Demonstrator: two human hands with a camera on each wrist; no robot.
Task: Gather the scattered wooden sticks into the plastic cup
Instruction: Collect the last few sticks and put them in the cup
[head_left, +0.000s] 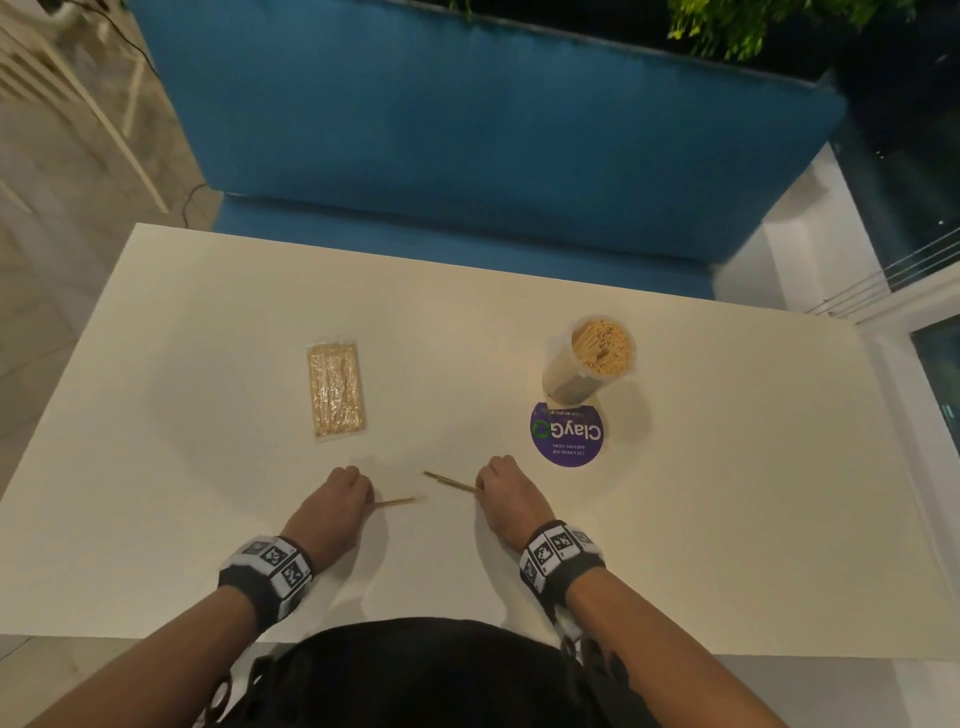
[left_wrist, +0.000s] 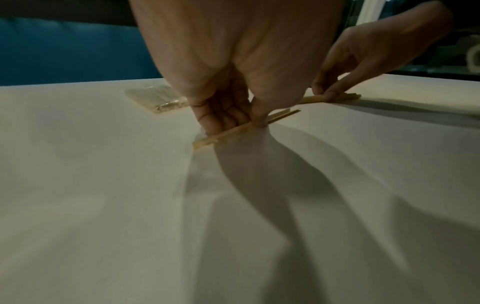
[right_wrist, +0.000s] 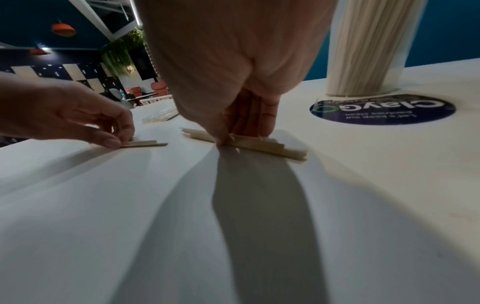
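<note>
Sticks near the table's (head_left: 727, 467) front edge: my left hand (head_left: 340, 499) pinches one small bunch (left_wrist: 244, 129), my right hand (head_left: 501, 488) pinches another (right_wrist: 249, 144). Pickup step; next, lift both to the nearly full plastic cup (head_left: 589, 364), toward the far right corner.

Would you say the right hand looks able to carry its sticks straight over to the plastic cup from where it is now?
Probably yes. The right hand pinches a small bundle of sticks on the table, and only the flat purple sticker lies between it and the plastic cup, whose top is open though already well filled.
</note>
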